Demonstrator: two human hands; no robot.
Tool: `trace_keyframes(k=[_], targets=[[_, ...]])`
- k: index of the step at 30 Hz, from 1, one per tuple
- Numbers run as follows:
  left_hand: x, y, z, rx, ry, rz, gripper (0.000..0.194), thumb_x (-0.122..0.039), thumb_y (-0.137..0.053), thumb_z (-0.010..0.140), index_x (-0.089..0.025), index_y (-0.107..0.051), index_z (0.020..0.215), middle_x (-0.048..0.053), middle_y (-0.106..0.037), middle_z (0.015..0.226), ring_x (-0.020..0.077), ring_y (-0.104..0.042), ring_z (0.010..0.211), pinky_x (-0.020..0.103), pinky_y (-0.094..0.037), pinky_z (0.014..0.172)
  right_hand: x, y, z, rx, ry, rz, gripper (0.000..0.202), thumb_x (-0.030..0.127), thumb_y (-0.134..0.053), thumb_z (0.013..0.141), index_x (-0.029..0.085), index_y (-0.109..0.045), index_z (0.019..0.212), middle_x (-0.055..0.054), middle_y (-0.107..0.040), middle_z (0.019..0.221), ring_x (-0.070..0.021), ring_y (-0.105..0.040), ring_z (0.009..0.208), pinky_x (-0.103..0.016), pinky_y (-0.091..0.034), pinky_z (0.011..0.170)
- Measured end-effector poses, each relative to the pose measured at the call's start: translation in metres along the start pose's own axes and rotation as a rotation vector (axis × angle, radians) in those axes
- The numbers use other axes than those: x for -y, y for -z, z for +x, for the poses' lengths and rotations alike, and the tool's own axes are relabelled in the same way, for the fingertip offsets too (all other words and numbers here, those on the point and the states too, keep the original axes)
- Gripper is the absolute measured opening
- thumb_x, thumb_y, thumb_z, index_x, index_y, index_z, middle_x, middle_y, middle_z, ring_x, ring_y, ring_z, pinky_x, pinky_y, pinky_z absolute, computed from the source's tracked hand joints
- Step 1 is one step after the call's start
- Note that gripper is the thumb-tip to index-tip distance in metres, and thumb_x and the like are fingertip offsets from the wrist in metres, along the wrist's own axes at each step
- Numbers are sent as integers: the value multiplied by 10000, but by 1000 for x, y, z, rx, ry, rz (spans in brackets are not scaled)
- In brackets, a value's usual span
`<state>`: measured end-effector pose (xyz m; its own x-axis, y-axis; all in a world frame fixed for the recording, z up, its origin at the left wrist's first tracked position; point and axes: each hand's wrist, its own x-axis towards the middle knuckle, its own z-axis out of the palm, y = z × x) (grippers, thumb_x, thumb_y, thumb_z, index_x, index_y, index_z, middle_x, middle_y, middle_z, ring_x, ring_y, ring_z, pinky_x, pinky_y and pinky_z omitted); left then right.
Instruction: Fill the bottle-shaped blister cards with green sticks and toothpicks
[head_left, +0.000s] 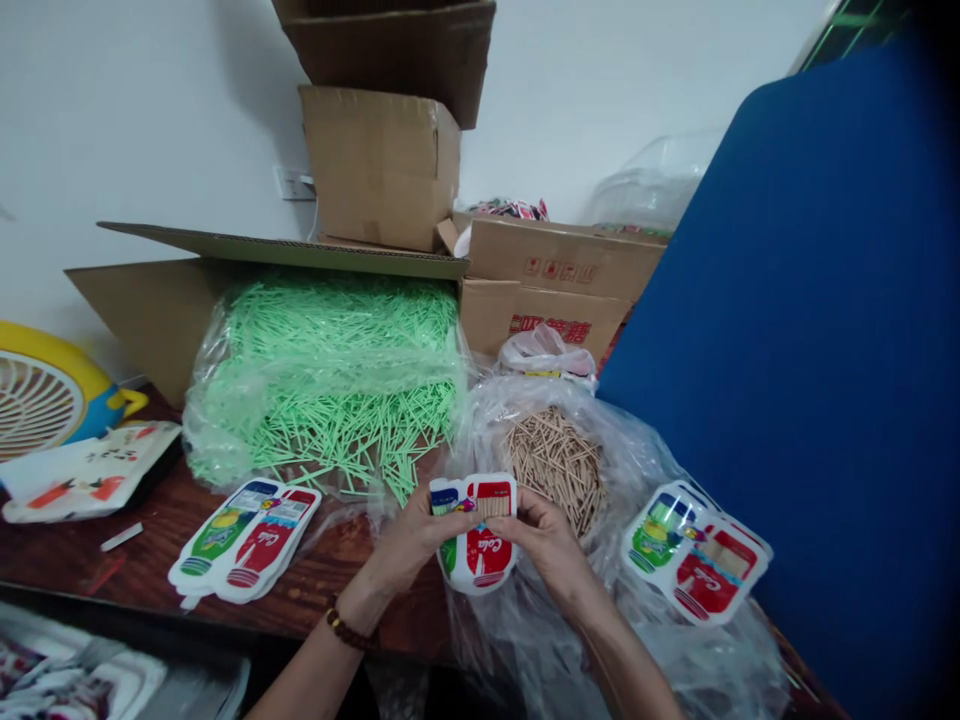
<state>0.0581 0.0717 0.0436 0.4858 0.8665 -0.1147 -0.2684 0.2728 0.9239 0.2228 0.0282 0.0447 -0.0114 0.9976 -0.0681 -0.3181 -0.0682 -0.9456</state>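
Observation:
Near the front edge of the table, both hands hold one bottle-shaped packet [487, 560] with green and red "Cola" printing. My left hand [416, 535] grips its left side, thumb across the front. My right hand [544, 540] pinches its right side, thumb on the red half, where a row of brown sticks shows in the window. Behind my right hand lies a heap of brown sticks [559, 465] in clear plastic. A stack of similar packets [244, 540] lies at the left, another stack [694, 555] at the right.
Green sticks [337, 380] spill from a plastic bag in an open carton [150, 310]. Cardboard boxes [375, 165] stand against the wall. A yellow fan [45, 390] and a white pouch [97, 470] are at the left. A blue panel [795, 330] rises at the right.

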Motion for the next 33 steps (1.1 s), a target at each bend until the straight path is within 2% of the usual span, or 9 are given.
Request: trace_keyframes(k=[9,12,16,20,22,25,28,30,33], targets=[[-6,-9,-5,28,-51,107,156,-263,-751,721,-126,-723,788,45,-723,722,174,-626,642,264,-479,646,-5,7,-5,9,86,-81,186,314,-775,688,196,-675,791,-4,-706,824,-163,-624,723,-276,-482,694],[-6,-13,-7,57,-92,262,190,-326,-717,750,-136,-716,753,29,-682,662,158,-573,593,243,-437,586,3,13,-11,13,133,-158,197,315,-745,726,214,-675,880,4,-695,834,-170,-619,755,-275,-473,702],[-2,-18,-8,40,-210,502,155,-317,-736,731,-183,-732,809,8,-673,713,173,-562,685,237,-417,630,21,29,-29,-12,286,-416,88,293,-658,814,223,-710,805,4,-663,761,-167,-593,731,-259,-436,674],[6,-31,-5,66,-231,549,164,-323,-689,783,-199,-714,887,33,-698,847,208,-605,802,259,-455,714,31,57,-51,-232,390,-609,96,279,-640,828,237,-712,782,1,-657,766,-178,-588,740,-263,-418,679],[11,-39,-3,115,-233,551,160,-322,-649,819,-189,-721,873,50,-702,897,219,-616,852,272,-461,766,33,72,-60,-346,383,-636,91,299,-637,828,241,-696,788,3,-656,767,-181,-586,735,-263,-420,670],[21,-47,-2,193,-219,592,180,-301,-612,847,-201,-728,943,55,-705,947,222,-621,898,273,-455,804,39,97,-72,-438,347,-681,116,337,-627,828,238,-686,815,-5,-669,770,-196,-594,738,-273,-437,674],[28,-46,-2,167,-164,582,240,-284,-584,861,-219,-688,1068,51,-696,950,213,-621,885,271,-461,781,48,126,-83,-603,350,-679,159,374,-654,792,224,-675,841,-24,-688,805,-216,-605,761,-294,-463,692],[30,-41,-1,129,-121,532,245,-295,-583,859,-209,-676,1068,41,-685,879,198,-622,798,269,-471,725,48,149,-88,-723,356,-674,209,394,-683,754,211,-669,851,-37,-690,843,-223,-606,771,-304,-475,692],[33,-31,0,103,-89,428,223,-303,-591,849,-192,-679,1020,20,-661,786,177,-607,695,259,-475,655,36,187,-92,-830,344,-653,270,423,-704,713,190,-669,845,-51,-687,870,-225,-604,779,-311,-483,688]])
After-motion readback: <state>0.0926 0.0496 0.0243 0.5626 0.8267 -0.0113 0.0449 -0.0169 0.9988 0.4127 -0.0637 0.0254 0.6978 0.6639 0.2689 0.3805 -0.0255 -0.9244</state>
